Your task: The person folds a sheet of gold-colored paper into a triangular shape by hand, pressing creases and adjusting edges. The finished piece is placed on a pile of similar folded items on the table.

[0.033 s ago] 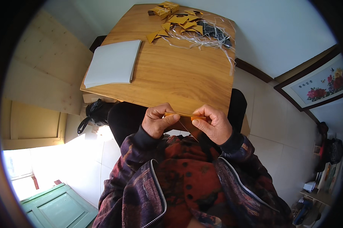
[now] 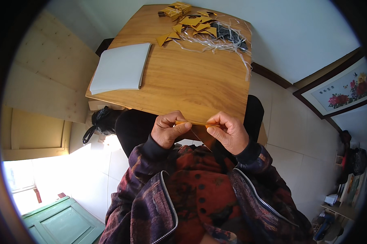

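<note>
A line of dark characters [image 2: 326, 91] marks the framed flower picture [image 2: 340, 84].

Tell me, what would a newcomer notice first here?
Probably the left hand and right hand, pinching a folded golden paper by the near edge of the wooden table. Next, the golden folded pieces and tangled translucent strips on its far side; then the stack of white sheets on its left.

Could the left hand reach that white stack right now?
Probably not right away: the left hand pinches the gold piece. If it let go, nothing visible seems to block the way to the white stack.
</note>
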`<action>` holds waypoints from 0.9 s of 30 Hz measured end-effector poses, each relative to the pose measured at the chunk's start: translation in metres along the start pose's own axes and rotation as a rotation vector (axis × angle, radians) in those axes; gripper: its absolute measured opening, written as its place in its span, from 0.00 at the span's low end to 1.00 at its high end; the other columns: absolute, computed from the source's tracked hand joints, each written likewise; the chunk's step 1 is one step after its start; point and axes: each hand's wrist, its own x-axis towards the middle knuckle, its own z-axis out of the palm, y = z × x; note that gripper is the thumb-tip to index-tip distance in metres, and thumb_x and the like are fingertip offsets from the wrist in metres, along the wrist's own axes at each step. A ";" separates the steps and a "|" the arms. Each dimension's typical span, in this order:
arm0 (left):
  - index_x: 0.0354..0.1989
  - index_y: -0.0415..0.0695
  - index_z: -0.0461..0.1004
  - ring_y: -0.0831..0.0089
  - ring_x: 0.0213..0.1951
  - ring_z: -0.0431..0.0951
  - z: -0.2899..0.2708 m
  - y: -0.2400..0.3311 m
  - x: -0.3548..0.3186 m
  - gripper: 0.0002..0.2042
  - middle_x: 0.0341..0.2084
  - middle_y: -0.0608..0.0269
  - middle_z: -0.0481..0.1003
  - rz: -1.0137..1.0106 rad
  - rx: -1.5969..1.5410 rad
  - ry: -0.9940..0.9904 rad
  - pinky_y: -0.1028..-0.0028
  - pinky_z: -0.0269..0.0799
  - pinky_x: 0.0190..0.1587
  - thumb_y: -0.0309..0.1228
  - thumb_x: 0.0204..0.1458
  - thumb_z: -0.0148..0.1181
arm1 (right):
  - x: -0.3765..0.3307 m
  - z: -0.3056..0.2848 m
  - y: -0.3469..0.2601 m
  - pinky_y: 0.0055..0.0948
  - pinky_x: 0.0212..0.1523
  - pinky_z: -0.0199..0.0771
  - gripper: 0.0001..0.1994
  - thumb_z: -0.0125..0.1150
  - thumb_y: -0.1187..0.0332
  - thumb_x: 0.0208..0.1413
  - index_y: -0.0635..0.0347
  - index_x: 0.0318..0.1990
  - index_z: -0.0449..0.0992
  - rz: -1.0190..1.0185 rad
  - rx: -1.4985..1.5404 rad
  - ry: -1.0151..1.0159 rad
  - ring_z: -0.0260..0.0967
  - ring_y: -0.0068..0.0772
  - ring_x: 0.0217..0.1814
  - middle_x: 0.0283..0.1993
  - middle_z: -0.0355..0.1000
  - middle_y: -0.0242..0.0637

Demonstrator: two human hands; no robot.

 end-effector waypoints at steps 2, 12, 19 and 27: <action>0.26 0.40 0.75 0.85 0.24 0.70 -0.003 -0.001 0.000 0.07 0.21 0.70 0.74 0.043 0.036 -0.008 0.82 0.67 0.29 0.26 0.56 0.63 | -0.001 -0.006 0.003 0.20 0.28 0.63 0.11 0.61 0.64 0.61 0.62 0.32 0.72 0.027 -0.043 0.003 0.61 0.15 0.26 0.25 0.67 0.26; 0.24 0.42 0.75 0.87 0.21 0.65 -0.010 -0.015 0.005 0.08 0.17 0.74 0.72 -0.069 -0.011 0.048 0.82 0.58 0.24 0.28 0.56 0.63 | -0.002 -0.008 0.013 0.19 0.29 0.65 0.11 0.58 0.64 0.63 0.62 0.33 0.69 0.018 -0.117 0.020 0.64 0.16 0.26 0.25 0.68 0.29; 0.34 0.38 0.76 0.86 0.27 0.72 -0.012 -0.006 0.013 0.07 0.24 0.70 0.76 -0.222 0.085 -0.074 0.83 0.68 0.30 0.31 0.58 0.61 | 0.006 -0.008 0.019 0.16 0.32 0.65 0.08 0.58 0.70 0.62 0.65 0.42 0.69 0.096 0.097 -0.067 0.65 0.13 0.30 0.30 0.71 0.28; 0.55 0.39 0.71 0.88 0.22 0.63 -0.023 -0.017 0.005 0.15 0.26 0.74 0.70 0.033 0.302 -0.074 0.86 0.58 0.26 0.32 0.64 0.50 | 0.012 -0.007 0.030 0.15 0.34 0.64 0.05 0.57 0.71 0.62 0.62 0.42 0.69 0.113 0.135 -0.042 0.64 0.11 0.30 0.30 0.70 0.25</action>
